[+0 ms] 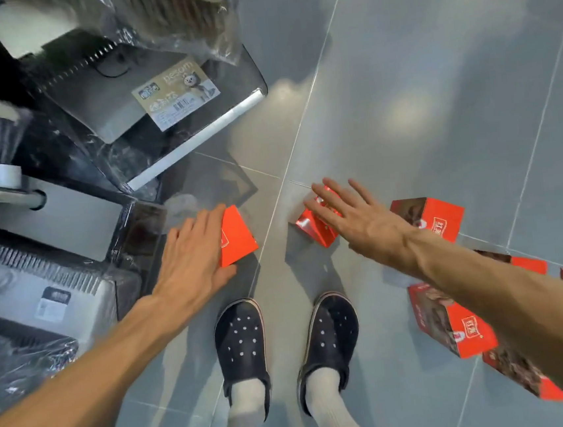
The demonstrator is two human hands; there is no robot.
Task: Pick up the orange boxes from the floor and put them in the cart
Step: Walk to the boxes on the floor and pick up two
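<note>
Orange box point(315, 225) under right hand's fingers point(332, 201)

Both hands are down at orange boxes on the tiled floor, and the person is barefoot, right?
Not barefoot. The head view shows dark clogs over white socks. The rest holds: the left hand is on one orange box, the right hand is spread over another box, on the tiled floor.

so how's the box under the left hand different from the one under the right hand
The left hand grips its orange box along one edge, showing a plain orange face. The right hand, fingers spread, reaches over the other orange box without closing on it; that box lies on the floor showing printed sides. Both are orange cartons of similar look.
</note>
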